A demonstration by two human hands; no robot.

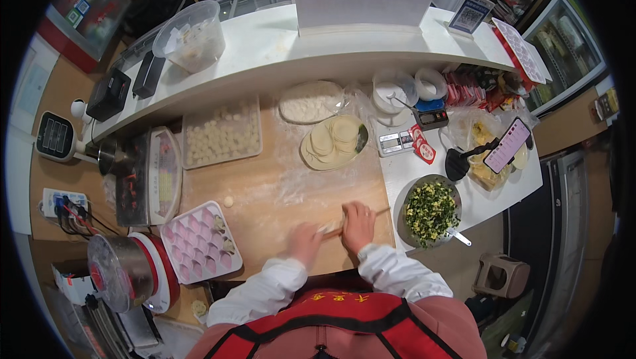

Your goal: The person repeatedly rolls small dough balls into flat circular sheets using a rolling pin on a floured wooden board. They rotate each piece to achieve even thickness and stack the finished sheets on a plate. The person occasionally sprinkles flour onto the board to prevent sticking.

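Observation:
On the wooden board [265, 193], near its front edge, a thin rolling pin [332, 233] lies slantwise. My right hand [358, 226] is closed over the pin, whose tip sticks out to the right of it. Close by on the left, my left hand [304, 243] is smeared by motion, so its fingers cannot be read. A pale bit of dough [329, 226] shows between the hands, partly hidden. Farther up, round dough wrappers [322, 139] lie stacked on an oval plate. One small dough ball [228, 201] sits alone to the left.
Dough balls fill a plastic box [222, 132] behind; beside it is a tray of flour [311, 101]. A bowl of chopped green-and-yellow filling [430, 210] stands right, near a phone on a stand [507, 147]. A dumpling tray [202, 243] and red-and-white mixer [132, 269] stand left.

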